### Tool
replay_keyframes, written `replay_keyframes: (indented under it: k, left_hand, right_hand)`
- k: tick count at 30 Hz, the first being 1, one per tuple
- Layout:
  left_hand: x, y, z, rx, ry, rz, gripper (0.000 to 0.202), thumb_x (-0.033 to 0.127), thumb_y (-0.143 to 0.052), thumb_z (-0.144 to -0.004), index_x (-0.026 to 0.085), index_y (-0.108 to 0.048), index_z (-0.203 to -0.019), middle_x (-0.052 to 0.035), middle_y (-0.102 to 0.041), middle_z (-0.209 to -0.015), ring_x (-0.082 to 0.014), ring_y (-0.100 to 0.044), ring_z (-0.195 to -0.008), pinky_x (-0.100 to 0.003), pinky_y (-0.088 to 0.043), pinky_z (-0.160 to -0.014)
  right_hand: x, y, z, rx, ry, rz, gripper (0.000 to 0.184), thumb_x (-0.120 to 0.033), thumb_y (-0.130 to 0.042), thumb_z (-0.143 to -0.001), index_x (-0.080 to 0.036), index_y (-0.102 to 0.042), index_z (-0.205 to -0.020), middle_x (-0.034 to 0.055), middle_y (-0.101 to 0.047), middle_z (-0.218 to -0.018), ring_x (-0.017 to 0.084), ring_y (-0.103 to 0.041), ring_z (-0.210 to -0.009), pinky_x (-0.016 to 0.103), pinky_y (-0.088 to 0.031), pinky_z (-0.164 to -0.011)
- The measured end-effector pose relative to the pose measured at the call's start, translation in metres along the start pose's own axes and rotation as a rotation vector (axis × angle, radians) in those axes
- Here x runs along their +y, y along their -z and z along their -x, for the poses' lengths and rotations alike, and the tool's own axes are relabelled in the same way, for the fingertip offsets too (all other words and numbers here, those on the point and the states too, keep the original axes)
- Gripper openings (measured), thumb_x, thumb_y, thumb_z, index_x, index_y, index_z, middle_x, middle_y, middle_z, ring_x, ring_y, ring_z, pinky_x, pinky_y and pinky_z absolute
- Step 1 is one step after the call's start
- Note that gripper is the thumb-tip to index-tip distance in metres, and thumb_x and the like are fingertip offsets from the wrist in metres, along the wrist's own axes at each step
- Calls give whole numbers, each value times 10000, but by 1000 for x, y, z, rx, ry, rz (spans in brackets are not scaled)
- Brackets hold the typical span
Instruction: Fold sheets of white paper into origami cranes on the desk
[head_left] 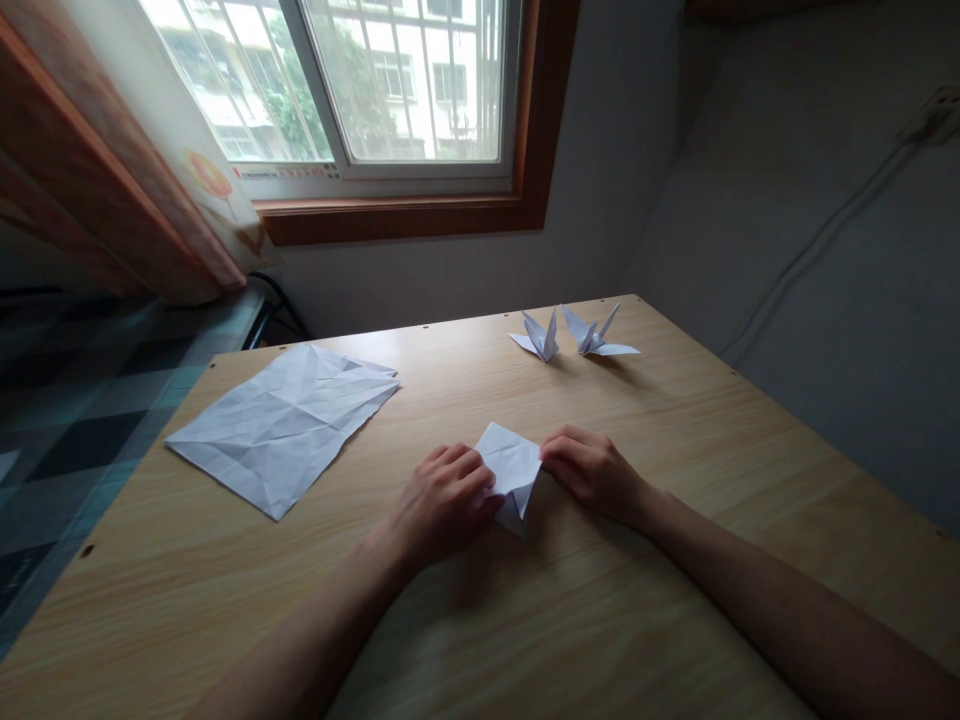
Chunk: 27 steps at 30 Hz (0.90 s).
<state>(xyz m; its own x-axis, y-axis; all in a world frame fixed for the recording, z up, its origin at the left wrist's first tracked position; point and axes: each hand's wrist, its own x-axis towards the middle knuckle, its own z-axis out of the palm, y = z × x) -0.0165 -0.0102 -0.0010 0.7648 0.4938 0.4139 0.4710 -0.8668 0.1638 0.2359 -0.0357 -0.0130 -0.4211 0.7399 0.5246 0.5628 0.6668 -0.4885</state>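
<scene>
A small piece of folded white paper [513, 462] is between my two hands, just above or on the wooden table. My left hand [450, 500] grips its left side, the thumb low at the front edge and the fingers curled over the top. With thumb and fingers pinched, my right hand [592, 468] holds the right corner. A loose flap of the paper points down toward me. Farther back stand two finished paper cranes, one on the left [541, 338] and a wider-winged one on the right [596, 335].
Creased white paper sheets [292, 420] lie flat at the table's left. The pale wooden table [675, 420] ends near the wall at the back and right. A checked cloth surface [97, 430] adjoins on the left, below a curtain [97, 150] and a window [412, 80].
</scene>
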Motion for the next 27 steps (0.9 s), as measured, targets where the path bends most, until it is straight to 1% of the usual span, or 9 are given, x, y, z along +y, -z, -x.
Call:
replay_keyframes:
  k: [4,6,8,11,14,16,20,23,27]
  left_hand:
    - [2,2,0,-20,-11,-63,59,135,-549,-751,188,-530,-735,-38,-610,-785,-177,-523,-733,-304,-413,-670]
    - [3,3,0,1,-10,-92,82,113,-511,-748,192,-512,-727,-36,-597,-768,-173,-506,-707,-300,-411,-652]
    - [4,3,0,30,-2,-116,97,111,-478,-768,195,-499,-723,-36,-586,-759,-169,-493,-686,-295,-408,-636]
    - [5,4,0,71,6,-146,129,128,-451,-825,194,-488,-720,-39,-578,-758,-163,-485,-672,-283,-399,-613]
    - [6,5,-1,130,-20,-175,197,140,-432,-880,193,-474,-695,-33,-560,-724,-154,-460,-637,-277,-374,-586]
    - [7,6,-1,168,-52,-199,232,137,-424,-895,195,-464,-674,-24,-542,-690,-152,-439,-615,-283,-359,-580]
    - [10,9,0,179,-146,-238,271,125,-407,-919,196,-463,-664,-15,-524,-666,-149,-429,-604,-297,-340,-580]
    - [11,11,1,153,-224,-239,257,132,-411,-933,196,-482,-695,-16,-536,-685,-150,-449,-619,-309,-342,-584]
    - [10,8,4,204,-282,-190,149,135,-465,-916,194,-519,-790,-36,-597,-786,-159,-523,-702,-313,-396,-635]
  right_hand:
    - [-7,4,1,131,74,91,90,-257,-581,-884,-211,-587,-960,87,-640,-928,221,-594,-851,363,-508,-754]
    - [-16,5,3,243,149,146,135,-298,-597,-872,-217,-583,-978,94,-622,-928,236,-584,-855,388,-502,-759]
    - [-26,4,3,274,259,176,161,-332,-584,-878,-220,-579,-993,91,-617,-902,242,-586,-859,395,-496,-766]
    - [-36,-4,1,81,363,210,179,-354,-533,-913,-208,-583,-1004,101,-644,-937,243,-598,-911,382,-489,-789]
    - [-35,-16,-3,-85,350,282,243,-397,-511,-933,-172,-598,-903,119,-642,-857,243,-604,-833,380,-492,-749]
    - [-32,-22,-5,-140,315,300,279,-413,-510,-934,-157,-606,-878,130,-643,-826,248,-608,-807,390,-500,-753]
    - [-27,-28,-3,-222,273,256,297,-421,-541,-910,-144,-629,-973,167,-678,-992,278,-616,-966,422,-485,-900]
    - [-27,-30,-3,-296,261,241,336,-469,-552,-891,-166,-644,-1004,148,-690,-1053,292,-600,-1053,460,-426,-1001]
    - [-29,-29,-7,-370,247,209,438,-466,-542,-893,-168,-588,-1210,150,-619,-1262,314,-495,-1242,490,-319,-1093]
